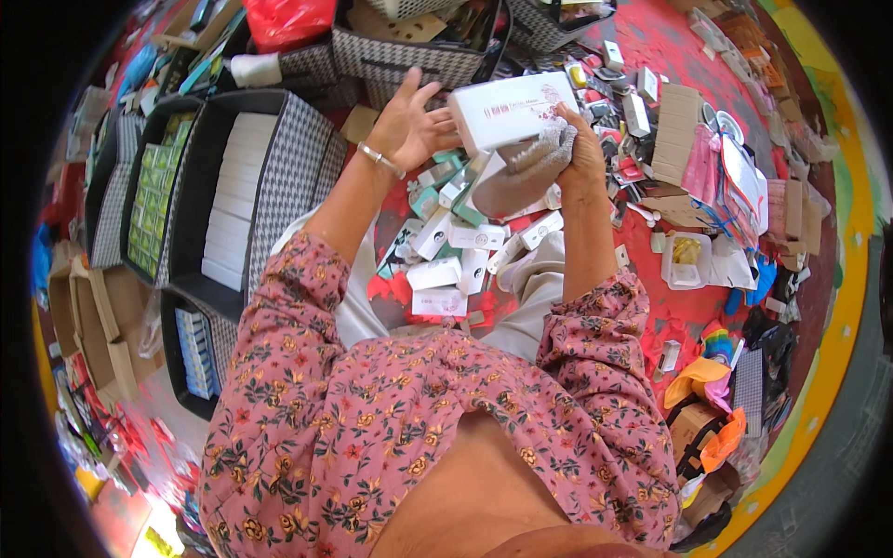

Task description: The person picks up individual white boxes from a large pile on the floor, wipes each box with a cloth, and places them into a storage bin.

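My right hand (584, 153) grips a white carton (512, 110) with a pink printed pattern by its right end. A greyish-brown cloth (523, 175) is bunched under that same hand, against the carton's lower side. My left hand (407, 128) is open, fingers spread, beside the carton's left end; whether a fingertip touches it I cannot tell. Below the hands, between my legs, lies a loose heap of small white boxes (476, 235), some with green sides. One flatter white box with pink print (439, 302) rests closest to me.
On the left stand houndstooth bins, one with a row of white boxes (237, 200), another with green packets (153, 200). More bins (409, 60) stand ahead. At right are cardboard pieces (677, 135), a clear tub (686, 260) and scattered small boxes on the red floor covering.
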